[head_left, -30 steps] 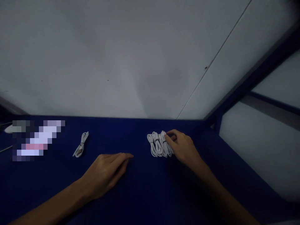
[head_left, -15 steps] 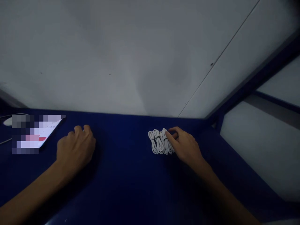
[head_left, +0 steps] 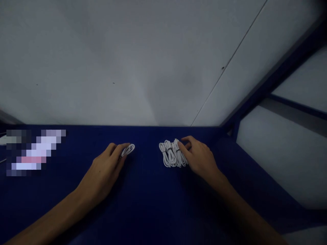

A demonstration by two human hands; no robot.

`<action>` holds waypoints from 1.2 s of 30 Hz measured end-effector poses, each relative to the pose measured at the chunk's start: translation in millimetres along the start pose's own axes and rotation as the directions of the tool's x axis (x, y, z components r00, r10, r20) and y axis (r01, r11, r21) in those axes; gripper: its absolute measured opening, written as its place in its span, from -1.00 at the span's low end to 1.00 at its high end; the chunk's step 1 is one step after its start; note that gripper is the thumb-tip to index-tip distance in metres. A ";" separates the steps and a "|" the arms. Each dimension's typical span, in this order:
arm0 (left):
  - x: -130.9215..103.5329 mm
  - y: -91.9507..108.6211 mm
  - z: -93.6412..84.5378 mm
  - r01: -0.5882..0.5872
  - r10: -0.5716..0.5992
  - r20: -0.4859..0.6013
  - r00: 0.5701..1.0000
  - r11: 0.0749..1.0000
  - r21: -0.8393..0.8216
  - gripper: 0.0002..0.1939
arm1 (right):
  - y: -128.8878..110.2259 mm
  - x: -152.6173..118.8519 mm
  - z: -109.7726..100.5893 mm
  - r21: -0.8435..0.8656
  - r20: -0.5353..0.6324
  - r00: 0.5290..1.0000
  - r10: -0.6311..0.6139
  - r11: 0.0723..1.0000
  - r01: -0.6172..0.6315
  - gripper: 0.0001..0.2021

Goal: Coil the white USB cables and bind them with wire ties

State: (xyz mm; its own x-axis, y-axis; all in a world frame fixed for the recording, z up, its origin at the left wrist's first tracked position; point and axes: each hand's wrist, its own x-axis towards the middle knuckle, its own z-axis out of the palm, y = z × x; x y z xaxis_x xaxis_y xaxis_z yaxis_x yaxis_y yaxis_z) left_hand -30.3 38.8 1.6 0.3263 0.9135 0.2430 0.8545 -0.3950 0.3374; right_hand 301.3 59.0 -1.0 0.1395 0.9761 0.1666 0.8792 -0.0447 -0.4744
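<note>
A coiled white cable [head_left: 128, 150] is pinched between the thumb and fingers of my left hand [head_left: 108, 166], over the left-middle of the blue table. Several more white cable bundles, bound with dark ties, lie side by side in a row [head_left: 171, 154] right of centre. My right hand [head_left: 201, 156] is at the right end of that row, its thumb against the last bundle and its fingers curled behind it. Part of that bundle is covered by the thumb. A gap of blue surface separates the held cable from the row.
The blue table [head_left: 145, 204] meets a pale grey wall [head_left: 122, 61] at its back edge. At the far left lies a pixelated bright device [head_left: 38, 149] beside a white object [head_left: 3, 140] with a cable. Blue frame bars [head_left: 255, 102] and grey panels stand at the right.
My left hand has moved right, and the white coil in it now shows clearly. My right hand stays at the row of bundles. The view has shifted slightly.
</note>
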 end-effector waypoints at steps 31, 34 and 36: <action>6.1 13.1 5.4 0.385 -0.221 0.329 0.918 0.298 -0.873 -0.58 | -38.5 -32.8 2.0 0.190 -0.341 0.754 -0.562 0.744 0.641 -0.79; 5.7 17.9 3.2 0.415 -0.281 0.366 0.887 0.137 -0.900 -0.41 | -39.5 -33.9 7.9 0.211 -0.336 0.723 -0.604 0.699 0.683 -0.78; 5.9 20.7 1.2 0.422 -0.297 0.390 0.871 0.049 -0.905 -0.25 | -40.6 -33.8 13.7 0.224 -0.363 0.684 -0.632 0.654 0.723 -0.79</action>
State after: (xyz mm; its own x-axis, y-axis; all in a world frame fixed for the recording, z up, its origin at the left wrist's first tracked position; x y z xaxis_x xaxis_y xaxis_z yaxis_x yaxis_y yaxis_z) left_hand -10.2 36.1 9.0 0.1879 0.9515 -0.2436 -0.1862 0.2780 0.9424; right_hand 254.7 30.8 0.8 -0.2952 0.6190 0.7278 0.5734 0.7241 -0.3833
